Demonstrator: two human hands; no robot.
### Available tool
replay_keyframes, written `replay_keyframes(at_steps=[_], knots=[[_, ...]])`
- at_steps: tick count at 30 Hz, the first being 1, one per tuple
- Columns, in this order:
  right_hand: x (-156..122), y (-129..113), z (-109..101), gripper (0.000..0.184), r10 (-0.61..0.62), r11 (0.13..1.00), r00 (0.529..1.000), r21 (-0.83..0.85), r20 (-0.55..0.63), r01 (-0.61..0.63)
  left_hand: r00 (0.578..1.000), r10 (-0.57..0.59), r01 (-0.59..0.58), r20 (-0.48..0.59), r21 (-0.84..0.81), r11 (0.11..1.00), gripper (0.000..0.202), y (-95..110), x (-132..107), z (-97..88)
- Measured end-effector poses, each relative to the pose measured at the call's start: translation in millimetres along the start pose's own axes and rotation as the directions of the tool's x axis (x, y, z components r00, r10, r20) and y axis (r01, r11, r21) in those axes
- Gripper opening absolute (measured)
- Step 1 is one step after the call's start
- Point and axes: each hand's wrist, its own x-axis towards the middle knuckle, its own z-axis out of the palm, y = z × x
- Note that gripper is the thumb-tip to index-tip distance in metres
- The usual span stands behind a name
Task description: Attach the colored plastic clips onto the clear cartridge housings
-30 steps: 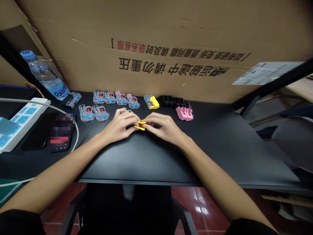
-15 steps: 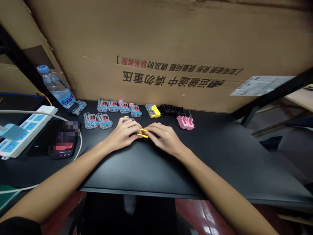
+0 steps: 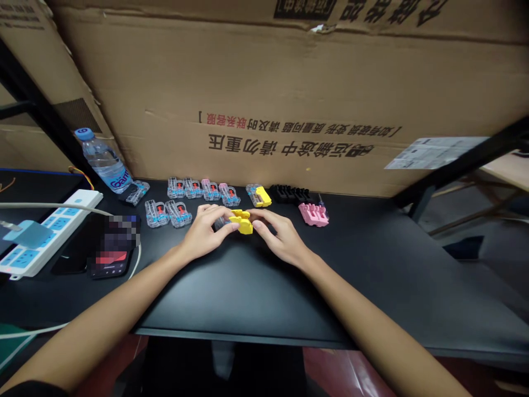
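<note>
The left hand [image 3: 208, 230] pinches a lobed yellow plastic piece [image 3: 243, 225], seemingly unfinished; I can't tell if the right hand [image 3: 284, 235] grips it. Clear boxy plastic units [image 3: 156, 214] look done.

We've got the widest free lane on the R of the black tabletop [image 3: 397, 275], from the R hand [image 3: 281, 234] to the table's R end, + an open patch btwn both hands & the front edge [image 3: 243, 338]. Rear's blocked: cardboard wall [image 3: 264, 71] behind, w/ clear plastic units [image 3: 178, 214], yellow-and-clear unit [image 3: 260, 196], black holder [image 3: 289, 193] & pink holder [image 3: 314, 215] before it, so only narrow gaps there. L side's tight: bottle [image 3: 106, 165], power strip [image 3: 76, 201], phone [image 3: 109, 267] & white cable [image 3: 93, 209]; btwn hands, the L hand's [image 3: 209, 229] yellow part [image 3: 243, 223] fills most room.
</note>
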Motion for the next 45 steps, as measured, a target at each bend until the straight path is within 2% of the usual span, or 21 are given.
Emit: replay_keyframes(at_steps=[3, 7, 11, 15, 20, 23, 26, 31, 39, 45], knots=[[-1, -1, 6, 0.046, 0.054, 0.992, 0.997, 0.108, 0.052, -0.059, 0.998, -0.059, 0.057, -0.03, -0.073, 0.996, 0.02, 1, 1, 0.5], [-3, -4, 15, 0.043, 0.117, 0.966, 0.991, 0.224, 0.061, -0.128, 0.992, -0.008, 0.03, 0.123, -0.172, 0.985, 0.024, 7, 0, -2.8], [-1, 1, 11, 0.048, 0.215, 0.925, 0.976, 0.329, -0.038, -0.19, 0.981, 0.037, -0.041, 0.19, 0.019, 0.999, 0.049, 5, -2, -9.6], [2, 9, 4, 0.043, 0.256, 0.931, 0.961, 0.294, -0.103, -0.216, 0.955, 0.075, -0.152, 0.287, 0.256, 0.955, 0.044, -7, -3, -14.1], [2, 15, 7, 0.044, 0.266, 0.939, 0.958, 0.253, -0.108, -0.232, 0.908, 0.054, -0.193, 0.416, 0.299, 0.934, 0.038, -15, -5, -14.2], [2, 19, 11, 0.047, 0.301, 0.913, 0.951, 0.31, -0.067, -0.267, 0.905, 0.066, -0.204, 0.421, 0.292, 0.934, 0.043, -13, -5, -14.4], [4, 21, 12, 0.046, 0.372, 0.84, 0.928, 0.421, 0.012, -0.342, 0.908, 0.077, -0.206, 0.411, 0.281, 0.937, 0.051, -12, -4, -15.6], [8, 23, 7, 0.044, 0.395, 0.742, 0.915, 0.56, 0.08, -0.369, 0.908, 0.105, -0.243, 0.405, 0.306, 0.92, 0.044, -10, -2, -17.5], [9, 30, 13, 0.056, 0.436, 0.666, 0.9, 0.672, 0.0, -0.323, 0.883, 0.101, -0.238, 0.459, 0.251, 0.938, 0.052, 5, 3, -19.2], [10, 19, 11, 0.051, 0.46, 0.697, 0.887, 0.598, 0.05, -0.396, 0.88, 0.103, -0.22, 0.464, 0.206, 0.954, 0.046, 0, 3, -13.8]])
